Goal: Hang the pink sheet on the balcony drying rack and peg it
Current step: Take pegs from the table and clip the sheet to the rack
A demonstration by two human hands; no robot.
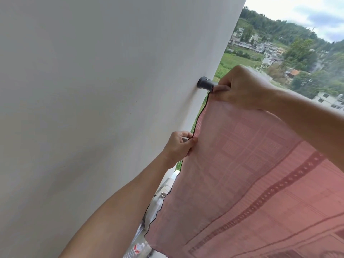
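I see the pink sheet (251, 174) draped from the upper middle of the view down to the lower right, thin enough that a checked weave and a darker patterned band show through it. Its left edge is trimmed with a dark wavy hem (198, 121) that runs down beside the white wall (83, 90). The top corner of the sheet sits just beside a dark round bracket (204, 83) fixed to the wall; the rail it carries is hidden under the cloth and my right hand, so I cannot tell how the sheet lies over it. My right hand (243, 86) is at that top corner, fingers (220, 88) curled closed and gripping the cloth right next to the bracket. My left hand (179, 146) is lower, at the hem, fingers closed in a pinch on the edge of the sheet; something small and grey shows between thumb and forefinger, too hidden to identify. Both forearms are bare. Below the hem, near the bottom of the view, I note blurred grey and clear objects that I cannot make out. Past the wall edge lie green fields, a cluster of pale houses (268, 51) and a wooded hill under a cloudy sky.
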